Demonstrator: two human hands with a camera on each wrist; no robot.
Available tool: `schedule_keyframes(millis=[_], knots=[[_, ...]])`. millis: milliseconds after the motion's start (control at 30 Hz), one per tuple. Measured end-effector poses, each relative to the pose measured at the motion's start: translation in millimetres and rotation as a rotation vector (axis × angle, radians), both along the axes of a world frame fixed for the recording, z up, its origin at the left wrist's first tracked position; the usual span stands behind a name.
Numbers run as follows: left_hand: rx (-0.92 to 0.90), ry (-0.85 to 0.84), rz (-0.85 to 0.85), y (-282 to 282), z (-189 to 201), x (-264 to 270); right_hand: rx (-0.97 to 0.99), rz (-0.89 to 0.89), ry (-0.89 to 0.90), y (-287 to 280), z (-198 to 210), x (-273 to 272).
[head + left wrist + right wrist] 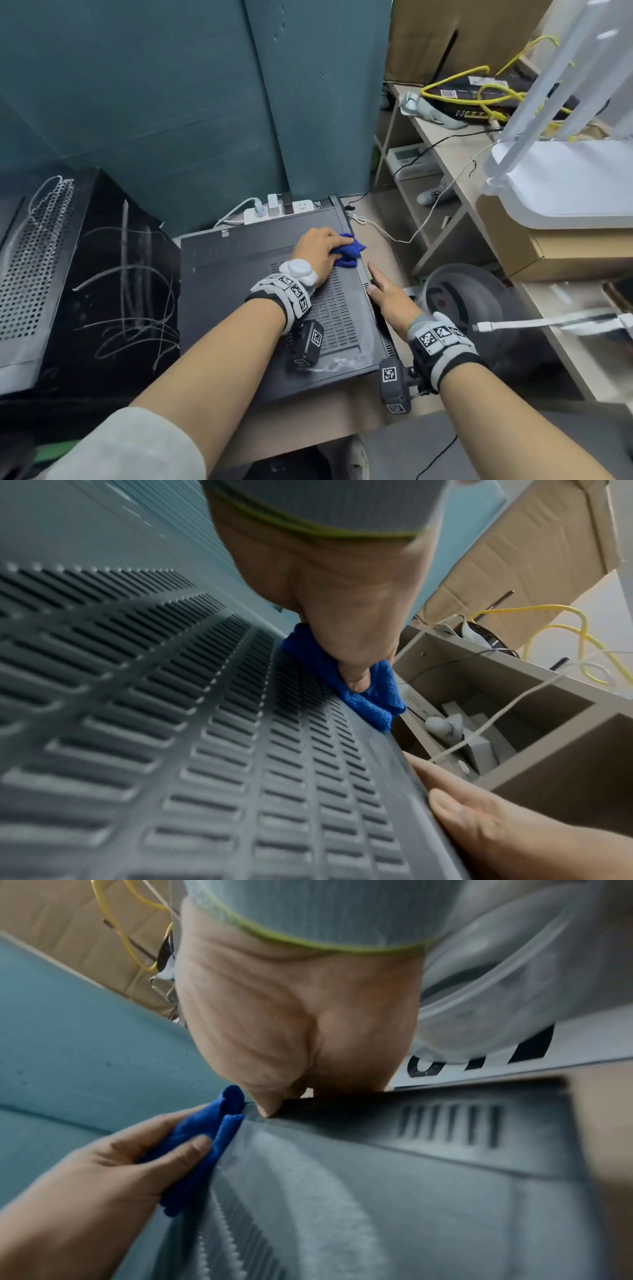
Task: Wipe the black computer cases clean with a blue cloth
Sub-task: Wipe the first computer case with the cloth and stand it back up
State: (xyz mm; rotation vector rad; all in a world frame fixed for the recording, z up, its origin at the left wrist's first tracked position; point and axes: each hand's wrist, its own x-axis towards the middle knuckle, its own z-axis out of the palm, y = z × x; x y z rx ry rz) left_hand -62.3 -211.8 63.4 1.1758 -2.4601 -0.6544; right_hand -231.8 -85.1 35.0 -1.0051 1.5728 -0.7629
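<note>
A black computer case (239,274) lies flat in the middle, vented panel (205,750) facing up, with a pale dust smear near its front right corner. My left hand (322,250) grips a bunched blue cloth (349,255) and presses it on the case's far right part, near the edge. The cloth (369,696) shows under my curled fingers, and the right wrist view also shows the cloth (205,1137) in my left hand (120,1164). My right hand (387,294) rests with straight fingers along the case's right edge. A second black case (102,274), marked with dust scribbles, stands at the left.
A white power strip (277,209) with plugs sits behind the case against a teal wall. At the right stands a beige shelf unit (445,147) with yellow cables (479,89), a white device (565,178) and a cardboard box (582,253). A round grey appliance (462,298) lies beside my right hand.
</note>
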Motion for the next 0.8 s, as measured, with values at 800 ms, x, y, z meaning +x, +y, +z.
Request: schedule_keyframes(millis=[800], knots=[[-0.112,-0.148,0.177,179,-12,7,-0.142,-0.073,0.215,83,-10,24]])
